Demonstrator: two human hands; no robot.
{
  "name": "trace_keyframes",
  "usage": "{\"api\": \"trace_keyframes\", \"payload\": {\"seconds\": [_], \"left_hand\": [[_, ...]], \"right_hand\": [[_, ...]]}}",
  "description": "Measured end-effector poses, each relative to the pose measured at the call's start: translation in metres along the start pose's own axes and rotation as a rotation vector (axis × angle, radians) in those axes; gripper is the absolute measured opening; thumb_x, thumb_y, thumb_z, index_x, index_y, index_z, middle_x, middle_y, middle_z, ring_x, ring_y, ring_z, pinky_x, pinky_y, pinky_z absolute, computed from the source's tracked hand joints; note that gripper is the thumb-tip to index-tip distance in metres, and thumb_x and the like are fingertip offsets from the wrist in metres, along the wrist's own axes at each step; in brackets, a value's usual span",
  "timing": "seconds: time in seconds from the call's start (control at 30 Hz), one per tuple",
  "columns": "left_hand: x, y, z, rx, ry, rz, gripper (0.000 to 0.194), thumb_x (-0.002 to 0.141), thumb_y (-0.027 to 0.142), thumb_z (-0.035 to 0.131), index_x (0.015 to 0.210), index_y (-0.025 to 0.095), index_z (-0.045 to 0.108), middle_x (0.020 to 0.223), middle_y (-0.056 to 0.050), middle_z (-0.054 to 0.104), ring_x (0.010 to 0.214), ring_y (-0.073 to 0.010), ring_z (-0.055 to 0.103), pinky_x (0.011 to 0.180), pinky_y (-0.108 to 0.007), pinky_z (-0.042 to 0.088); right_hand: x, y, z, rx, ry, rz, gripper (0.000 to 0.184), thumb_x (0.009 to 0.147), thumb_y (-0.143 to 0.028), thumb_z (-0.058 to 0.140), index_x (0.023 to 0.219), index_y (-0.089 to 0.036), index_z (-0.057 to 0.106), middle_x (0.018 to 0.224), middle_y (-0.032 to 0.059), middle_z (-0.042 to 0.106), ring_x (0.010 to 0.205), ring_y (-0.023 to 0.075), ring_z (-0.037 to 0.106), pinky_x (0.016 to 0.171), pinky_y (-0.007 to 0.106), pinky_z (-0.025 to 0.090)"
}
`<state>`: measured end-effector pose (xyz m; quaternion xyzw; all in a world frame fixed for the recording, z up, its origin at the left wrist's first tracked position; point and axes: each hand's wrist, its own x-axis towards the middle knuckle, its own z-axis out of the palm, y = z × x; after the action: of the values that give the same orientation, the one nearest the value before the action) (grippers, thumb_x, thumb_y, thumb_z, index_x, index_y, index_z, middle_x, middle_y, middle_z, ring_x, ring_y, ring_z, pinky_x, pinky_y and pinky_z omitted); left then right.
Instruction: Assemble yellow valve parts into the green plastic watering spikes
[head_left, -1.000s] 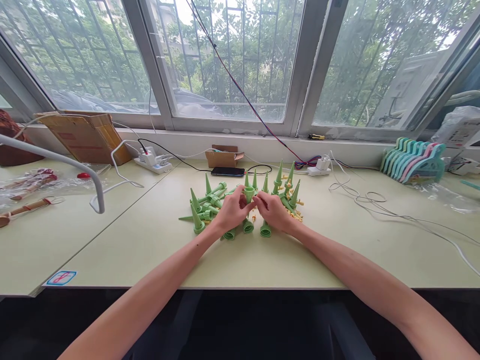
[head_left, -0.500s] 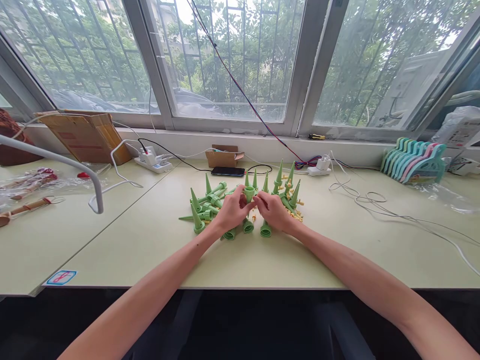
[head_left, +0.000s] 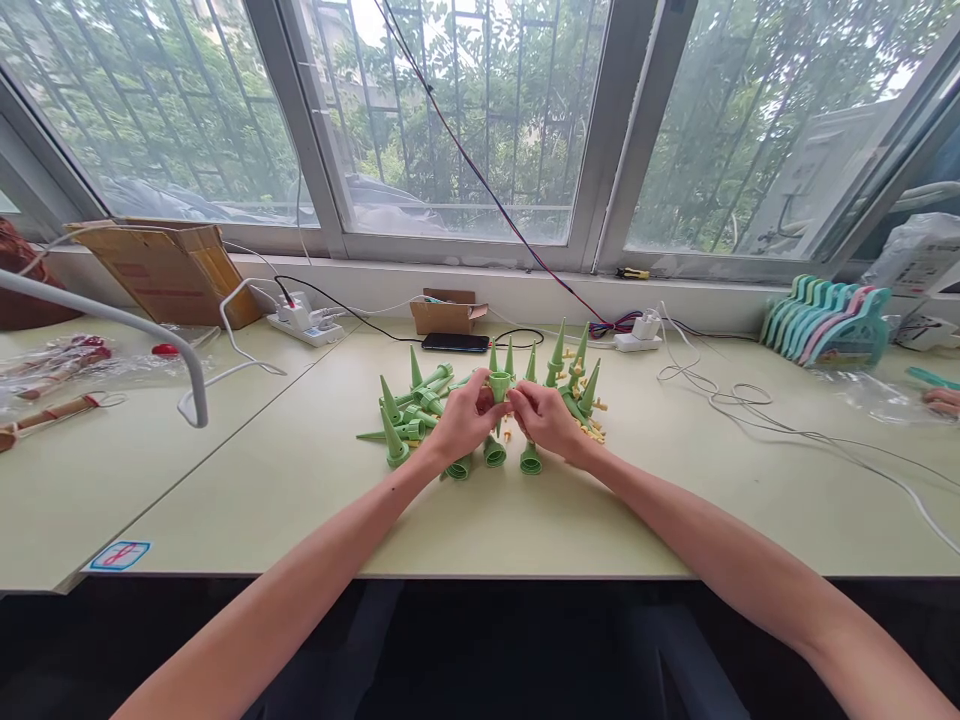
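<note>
My left hand (head_left: 469,415) is closed around a green plant watering spike (head_left: 499,383), held upright with its open threaded cup facing up. Against the right side of that cup, my right hand (head_left: 546,412) pinches its fingertips together; whatever lies between them is hidden. More green watering spikes (head_left: 394,440) lie and stand to the left of my hands. Several upright spikes (head_left: 556,355) are grouped on the right among small yellow valve pieces (head_left: 595,430). Near my wrists, a few spikes show their open round ends (head_left: 531,460) toward me.
Behind the spikes lie a black phone (head_left: 456,343) and a small cardboard box (head_left: 448,312). White cables (head_left: 750,400) run across the right side. Children's hangers (head_left: 832,320) stand at the back right. Another person's hand (head_left: 942,400) shows at the right edge. A grey metal tube (head_left: 150,325) crosses the left.
Both my hands stay at the same spike with almost no visible shift. At the right edge, another person's hand and a teal piece have come into view.
</note>
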<state>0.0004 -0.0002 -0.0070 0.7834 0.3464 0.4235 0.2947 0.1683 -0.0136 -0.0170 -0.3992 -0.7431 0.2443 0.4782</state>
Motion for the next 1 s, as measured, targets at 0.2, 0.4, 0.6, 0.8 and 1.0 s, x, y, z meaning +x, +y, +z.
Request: {"api": "trace_keyframes", "payload": {"seconds": [0.2,0.4,0.6,0.8,1.0], "left_hand": [[0.0003,-0.0002,-0.0009,-0.066,-0.033,-0.028,0.032,0.083,0.037,0.063,0.100,0.021,0.041,0.061,0.007,0.052,0.049,-0.0093,0.049,0.049,-0.021,0.038],[0.0007,-0.0006,-0.0028,-0.051,-0.045,-0.024,0.036,0.083,0.037,0.063,0.105,0.021,0.040,0.060,0.008,0.052,0.049,-0.0096,0.049,0.050,-0.022,0.040],[0.0018,-0.0055,-0.0028,-0.030,-0.035,0.011,0.038,0.082,0.037,0.063,0.111,0.019,0.045,0.058,0.008,0.047,0.053,-0.0093,0.045,0.052,-0.021,0.038],[0.0023,-0.0057,-0.0030,-0.028,-0.041,0.010,0.031,0.082,0.035,0.064,0.103,0.019,0.048,0.058,0.007,0.047,0.053,-0.0093,0.042,0.052,-0.022,0.036],[0.0021,-0.0030,-0.0022,-0.003,-0.022,0.000,0.028,0.080,0.035,0.065,0.083,0.020,0.042,0.053,0.009,0.041,0.050,-0.0080,0.035,0.049,-0.021,0.030]], "right_hand": [[-0.0010,-0.0053,-0.0016,0.103,-0.041,0.059,0.039,0.096,-0.049,0.042,0.069,-0.021,0.043,0.048,-0.0054,0.043,0.043,0.0090,0.037,0.045,0.024,0.030],[-0.0013,-0.0054,-0.0018,0.121,-0.051,0.060,0.040,0.096,-0.050,0.043,0.069,-0.021,0.044,0.047,-0.0059,0.043,0.041,0.0091,0.037,0.045,0.023,0.031],[-0.0010,-0.0023,-0.0002,0.079,-0.039,0.036,0.039,0.096,-0.047,0.044,0.068,-0.021,0.044,0.048,-0.0049,0.044,0.044,0.0100,0.039,0.048,0.024,0.033],[-0.0011,-0.0020,-0.0011,-0.012,-0.003,-0.003,0.040,0.096,-0.042,0.044,0.063,-0.020,0.045,0.051,-0.0022,0.050,0.048,0.0105,0.042,0.050,0.024,0.033],[-0.0008,-0.0028,-0.0026,-0.073,0.003,-0.030,0.041,0.095,-0.041,0.045,0.060,-0.019,0.047,0.051,-0.0012,0.052,0.047,0.0100,0.041,0.050,0.024,0.033]]}}
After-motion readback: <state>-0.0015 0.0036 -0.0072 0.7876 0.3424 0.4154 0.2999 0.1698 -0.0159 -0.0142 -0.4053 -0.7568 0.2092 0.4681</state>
